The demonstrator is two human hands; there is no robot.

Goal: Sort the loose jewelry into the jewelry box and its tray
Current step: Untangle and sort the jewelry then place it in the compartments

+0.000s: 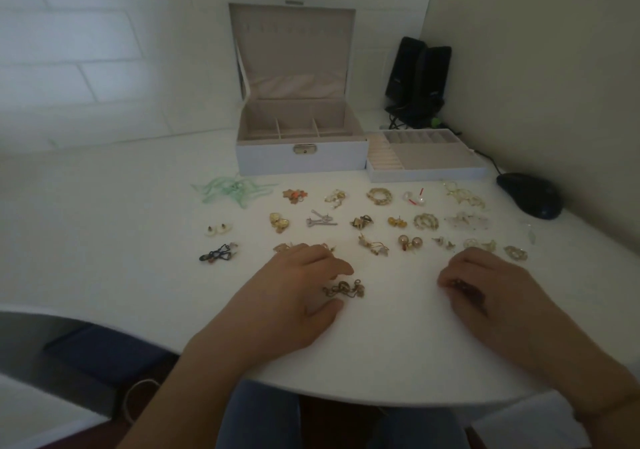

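Up front, the white table [104,240] filled a pale-walled corner, its curved edge near the lap. The left hand [291,296] rested relaxed beside a gold chain [344,289]; the right hand [485,282] pinched a small dark piece. The jewelry box [301,157] stood open, its tray [426,171] alongside.

Home desk corner; computer mouse [529,195]; black speakers [419,77].

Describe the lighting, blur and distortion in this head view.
Head view: dim, flat light with a greenish cast and no hard shadows or glare; wide-angle distortion bows the table edge and wall lines; the jewelry box and tray read clearly, but the small jewelry pieces are soft, and what the right hand pinches is too blurred to identify; the left hand lies beside a bronze chain piece.
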